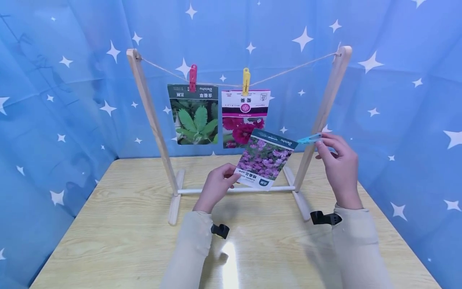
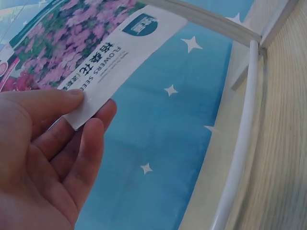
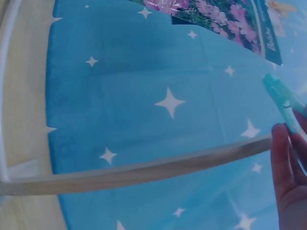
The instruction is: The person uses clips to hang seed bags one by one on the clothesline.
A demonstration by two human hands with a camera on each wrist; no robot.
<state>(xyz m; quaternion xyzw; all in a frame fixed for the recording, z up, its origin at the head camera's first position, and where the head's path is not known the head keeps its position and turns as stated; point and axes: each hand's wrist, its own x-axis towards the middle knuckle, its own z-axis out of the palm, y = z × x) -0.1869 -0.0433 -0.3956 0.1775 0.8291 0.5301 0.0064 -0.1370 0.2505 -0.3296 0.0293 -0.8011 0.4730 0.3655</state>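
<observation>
A seed packet with pink-purple flowers point(image 1: 266, 157) tilts in the air before the rack. My left hand point(image 1: 219, 184) pinches its lower left corner between thumb and fingers; the left wrist view shows the thumb lying on the packet's white end point(image 2: 139, 43). Off to the right, my right hand point(image 1: 339, 160) pinches a light-blue clothespin point(image 1: 309, 139). In the right wrist view a gap separates this clothespin point(image 3: 280, 98) from the packet's corner. Behind hang a green-leaf packet point(image 1: 196, 116) under a red clothespin point(image 1: 193, 78) and a hollyhock packet point(image 1: 245, 105) under a yellow clothespin point(image 1: 246, 81).
A string point(image 1: 292, 67) sags between two wooden posts point(image 1: 153, 120) of a rack, joined low down by a white bar point(image 1: 205, 191). The rack stands on a wood-grain table point(image 1: 119, 224). A blue star-patterned curtain point(image 1: 83, 88) closes off the back and sides.
</observation>
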